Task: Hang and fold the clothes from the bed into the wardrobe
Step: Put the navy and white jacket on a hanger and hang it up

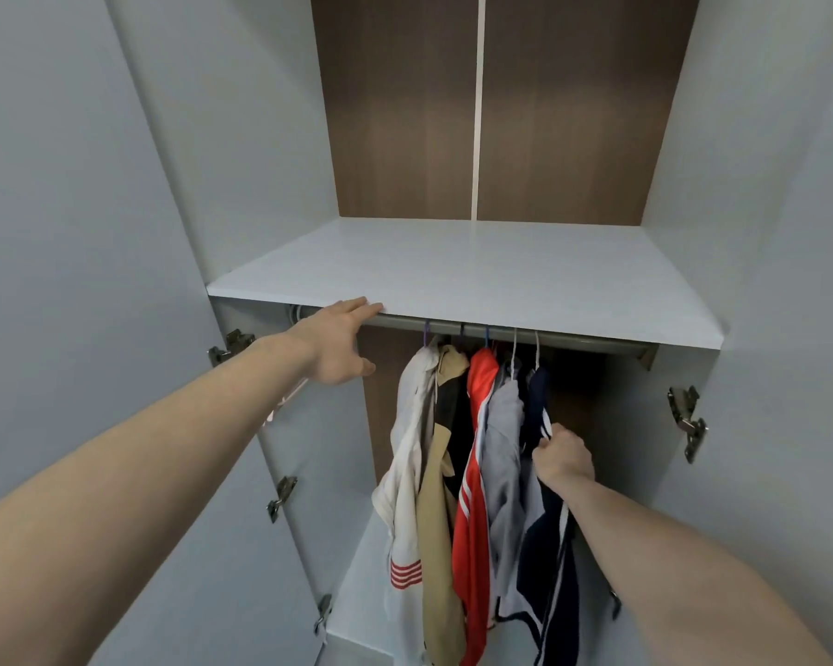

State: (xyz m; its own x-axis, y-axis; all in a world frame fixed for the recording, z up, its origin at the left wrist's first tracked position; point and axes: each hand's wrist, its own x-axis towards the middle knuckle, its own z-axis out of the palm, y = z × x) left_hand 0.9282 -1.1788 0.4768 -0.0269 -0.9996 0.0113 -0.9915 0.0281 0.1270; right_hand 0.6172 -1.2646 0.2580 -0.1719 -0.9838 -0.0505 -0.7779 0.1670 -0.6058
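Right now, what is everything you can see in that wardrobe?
shelf: one, white, above the rail, nothing on it
rail: one, grey metal, under the shelf
hanging garments: five, white, beige, red, grey, navy, left to right on the rail
door hinges: several, metal, on both open doors
left hand: fingers resting on the shelf's front edge
right hand: gripping the navy garment

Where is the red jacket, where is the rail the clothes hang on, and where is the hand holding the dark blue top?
red jacket [472, 511]: head view, on its front panel.
rail [573, 335]: head view, on the bare bar under the shelf.
right hand [564, 458]: head view, on its back.
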